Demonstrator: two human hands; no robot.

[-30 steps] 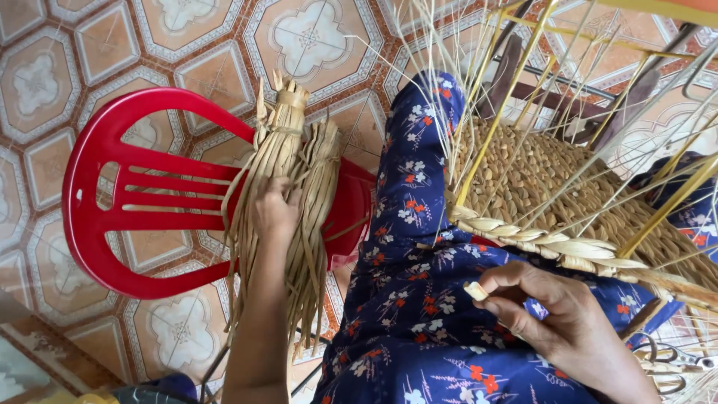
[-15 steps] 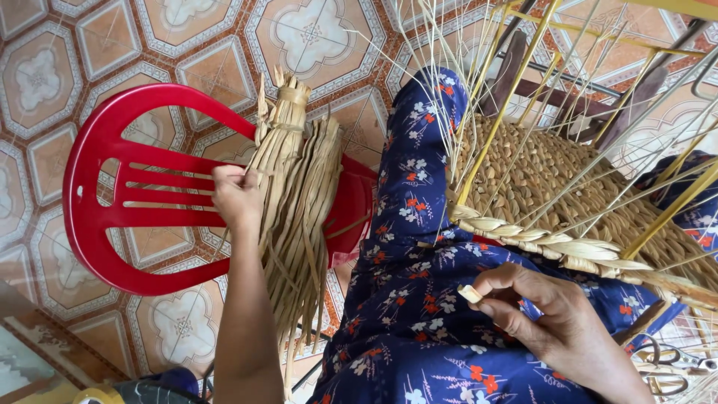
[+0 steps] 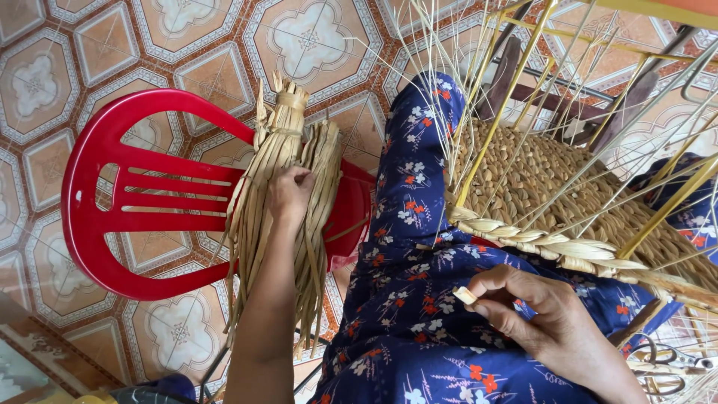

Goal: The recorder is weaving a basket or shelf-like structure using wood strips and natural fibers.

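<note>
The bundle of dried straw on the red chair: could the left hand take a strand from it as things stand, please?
Probably yes: the left hand already rests on the bundle of dried straw, which lies uncovered across the red chair, with nothing in between.

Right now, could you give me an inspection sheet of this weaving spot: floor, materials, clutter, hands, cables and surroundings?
Surface: patterned floor tiles in orange and cream.
Job's things: a tied bundle of dried straw strips lies across a red plastic chair; a half-woven straw basket on a yellow wire frame rests against the lap in a blue flowered garment.
Clutter: scissors at lower right, partly hidden.
Grippers: left hand grasps strips in the bundle; right hand pinches a strip end near the basket's braided rim.
Cables: nothing seen.
Surroundings: dark wooden furniture legs behind the basket.
</note>
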